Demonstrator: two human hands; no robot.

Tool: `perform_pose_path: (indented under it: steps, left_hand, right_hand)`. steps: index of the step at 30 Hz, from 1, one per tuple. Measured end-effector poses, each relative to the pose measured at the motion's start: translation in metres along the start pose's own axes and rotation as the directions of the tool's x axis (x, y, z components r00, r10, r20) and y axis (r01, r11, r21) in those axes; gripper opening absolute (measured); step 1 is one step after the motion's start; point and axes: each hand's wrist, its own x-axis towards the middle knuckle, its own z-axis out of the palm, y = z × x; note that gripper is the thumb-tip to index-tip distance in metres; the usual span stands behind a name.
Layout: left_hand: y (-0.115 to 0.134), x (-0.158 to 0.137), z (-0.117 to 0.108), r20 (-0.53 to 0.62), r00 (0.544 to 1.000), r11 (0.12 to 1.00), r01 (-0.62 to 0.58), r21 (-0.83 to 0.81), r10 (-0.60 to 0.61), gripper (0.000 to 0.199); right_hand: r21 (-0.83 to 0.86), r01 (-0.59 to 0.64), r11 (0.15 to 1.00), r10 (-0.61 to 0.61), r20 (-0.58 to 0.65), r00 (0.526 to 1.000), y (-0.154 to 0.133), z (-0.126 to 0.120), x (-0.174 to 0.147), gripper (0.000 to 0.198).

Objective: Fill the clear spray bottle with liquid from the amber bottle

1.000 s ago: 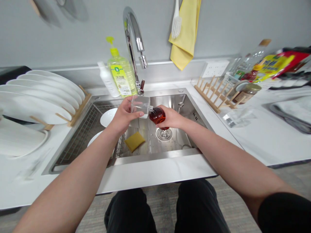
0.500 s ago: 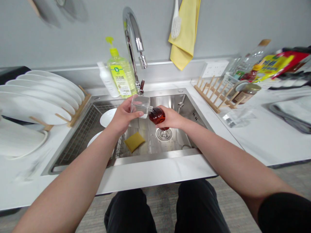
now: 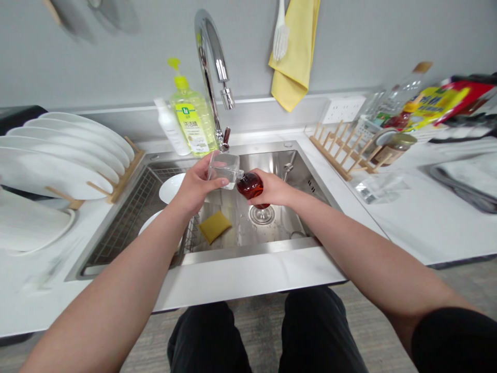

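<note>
Red-brown round-bodied bottle [image 3: 250,186], clear neck, and clear square-sided container [image 3: 223,170]; one in each hand, neck facing container.
Bottle: in the grip of the right hand [image 3: 274,188], fingers wrapped about the body; lies leftward from that hand, long axis slanting, neck to the upper left, base to the lower right. Container: gripped by the left hand [image 3: 198,185], thumb along the near side; lies rightward from that hand, between it and the bottle. Neck sits at the container's right end; contact, or entry past the rim, cannot be told. Right hand nearer the neck. Steel sink [image 3: 248,235] beneath both hands; yellow sponge [image 3: 215,227] below and right of the left hand; drain [image 3: 262,214] below and left of the right.
</note>
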Motion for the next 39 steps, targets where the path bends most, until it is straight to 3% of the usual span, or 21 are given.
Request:
perform_pose_path:
  steps: [39]
  left_hand:
    - [0.0024, -0.0006, -0.0027, 0.022, 1.000, 0.996, -0.003, 0.095, 0.001, 0.100]
  right_hand:
    - [-0.010, 0.010, 1.000, -0.009, 0.025, 1.000, 0.0017, 0.0017, 0.0002, 0.076]
